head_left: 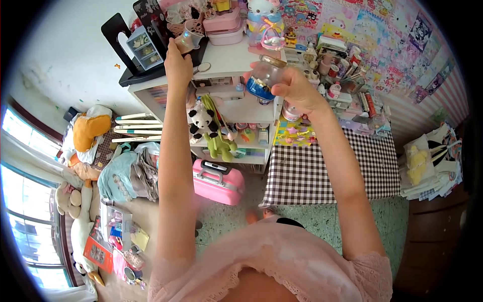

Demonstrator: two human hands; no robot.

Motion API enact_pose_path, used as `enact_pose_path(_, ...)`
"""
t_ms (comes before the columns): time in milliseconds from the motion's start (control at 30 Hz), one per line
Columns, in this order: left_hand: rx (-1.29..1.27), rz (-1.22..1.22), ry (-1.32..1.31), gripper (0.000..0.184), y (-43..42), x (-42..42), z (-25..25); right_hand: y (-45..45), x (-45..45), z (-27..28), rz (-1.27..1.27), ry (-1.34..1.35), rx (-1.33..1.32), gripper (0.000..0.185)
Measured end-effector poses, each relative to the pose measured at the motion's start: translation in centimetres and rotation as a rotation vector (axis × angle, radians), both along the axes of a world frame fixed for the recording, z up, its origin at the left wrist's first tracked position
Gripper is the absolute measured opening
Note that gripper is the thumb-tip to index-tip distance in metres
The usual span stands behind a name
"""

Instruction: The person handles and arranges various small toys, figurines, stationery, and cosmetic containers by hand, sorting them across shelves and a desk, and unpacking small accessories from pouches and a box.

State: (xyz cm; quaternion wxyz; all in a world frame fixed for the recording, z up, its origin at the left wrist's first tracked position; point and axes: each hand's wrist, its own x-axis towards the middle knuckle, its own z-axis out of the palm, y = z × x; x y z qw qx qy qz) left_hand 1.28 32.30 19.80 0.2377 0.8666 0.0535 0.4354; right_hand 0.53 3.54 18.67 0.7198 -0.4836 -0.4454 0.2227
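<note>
As we look down past our lace-edged pink top (261, 251), both our bare arms reach forward. Our right hand (292, 88) is clamped around a clear jar (267, 75), thumb across its near side and fingers wrapped behind; the jar is slightly tilted, with a lid on top and blue contents settled in its lower half. We hold it in front of the white shelf unit (226, 61). Our left hand (178, 63) is closed on a small clear vessel (189, 39), tilted, near the black stand (119, 43); some fingertips are hidden, and we cannot tell whether the vessel touches anything beneath it. Just beside this hand lies a small round mirror (203, 67).

Below our hands, a pink suitcase (221, 183) is on the floor, with a table under a checked cloth (332, 173) to its right. A panda plush (202, 121) hangs against the shelf unit, above a green plush (220, 148). Farther off, a pink box (223, 25) and a cat figure (261, 22) stand atop the unit, and colourful posters (375, 38) cover the wall.
</note>
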Motion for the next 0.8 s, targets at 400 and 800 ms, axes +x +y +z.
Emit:
enact_pose_path(400,-0.641,-0.616,0.077,0.047,-17.5,-9.4,-1.1,-6.5,-0.9,0.0,-0.263,-0.043,-0.098,0.061)
enact_pose_path(800,-1.070,-0.803,-0.012,0.058,-29.9,-9.2,-2.9,-12.9,-2.0,-0.9,-0.509,-0.189,-0.049,0.045)
